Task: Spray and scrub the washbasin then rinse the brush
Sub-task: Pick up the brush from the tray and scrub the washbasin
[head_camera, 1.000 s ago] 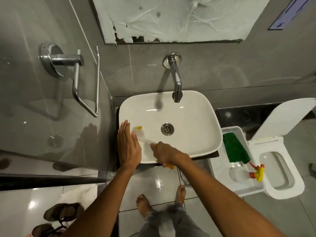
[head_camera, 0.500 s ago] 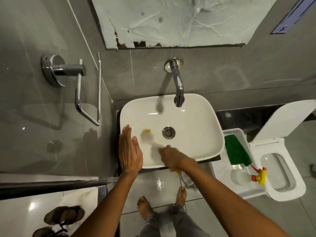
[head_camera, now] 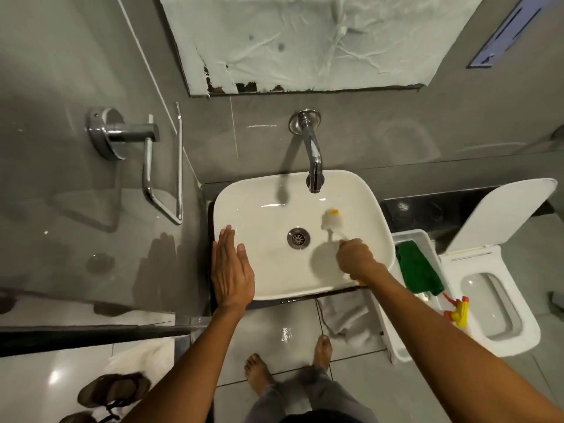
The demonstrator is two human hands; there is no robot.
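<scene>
Right hand [head_camera: 355, 257] clenched around the handle of the brush [head_camera: 332, 220], fist over the right half of the washbasin [head_camera: 268, 276]; an orange bit of the handle shows below the wrist at the basin's front edge. Brush head blurred, whitish with a yellow tip, inside the bowl, to the right of the drain [head_camera: 298, 238] and below the tap [head_camera: 314, 160]; whether the bristles touch the surface cannot be told. Left hand [head_camera: 232, 270] flat and released, fingers together, palm down on the basin's left front rim, holding nothing. Tap spout hangs over the back of the bowl; no running water visible. Right of the basin: a white tub [head_camera: 409, 236] holding a green cloth [head_camera: 416, 267], with a spray bottle [head_camera: 457, 309], yellow and red trigger, at its near end. Beyond the tub, a toilet [head_camera: 500, 300] with the lid raised. On the left wall, a chrome towel holder [head_camera: 146, 166]. Person's bare feet [head_camera: 259, 374] on wet floor tiles below the basin; sandals [head_camera: 113, 389] at lower left.
</scene>
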